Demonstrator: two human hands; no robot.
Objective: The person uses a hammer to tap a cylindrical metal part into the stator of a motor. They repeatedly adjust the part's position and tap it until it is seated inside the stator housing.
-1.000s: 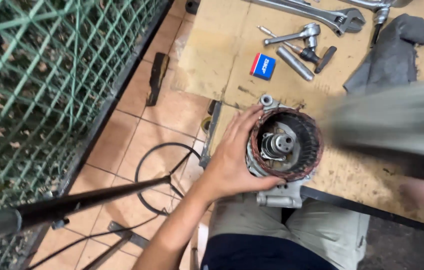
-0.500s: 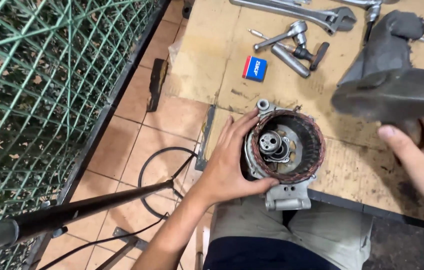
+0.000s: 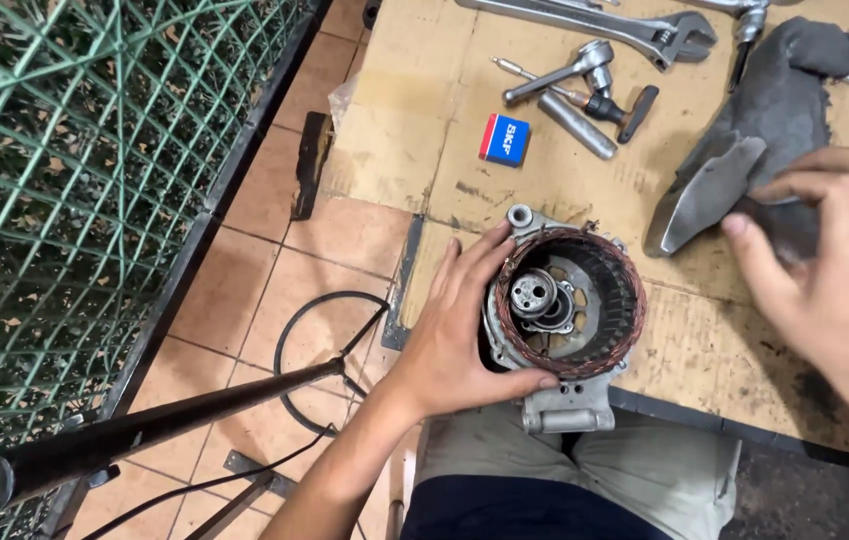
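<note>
**Stator housing held open-end up at the bench edge**

Now, far left, a green mesh fence (image 3: pixel 54 180) fills the side, with a dark bar (image 3: pixel 144 430) slanting across the tiled floor below it. Moving in, the left hand (image 3: pixel 454 340) is wrapped around the housing's (image 3: pixel 564 310) left flank, fingers curled up the side and thumb under its near rim, a firm grip. The housing sits at the near edge of the cardboard-covered bench (image 3: pixel 414 130), just over the lap. Its axis runs straight up toward the camera: open mouth facing us, copper windings ringing the rim, a shaft stub in the centre. The mounting lug points toward the body. What lies deeper inside is in shadow.

Behind it, a small blue box (image 3: pixel 503 139), a ratchet (image 3: pixel 569 70) and a wrench (image 3: pixel 604 22), partly cut off at the top. Further right, the right hand (image 3: pixel 834 270), fingers spread and loose, rests on a grey rag (image 3: pixel 764 130); its palm side is hidden and the frame edge clips it.
</note>
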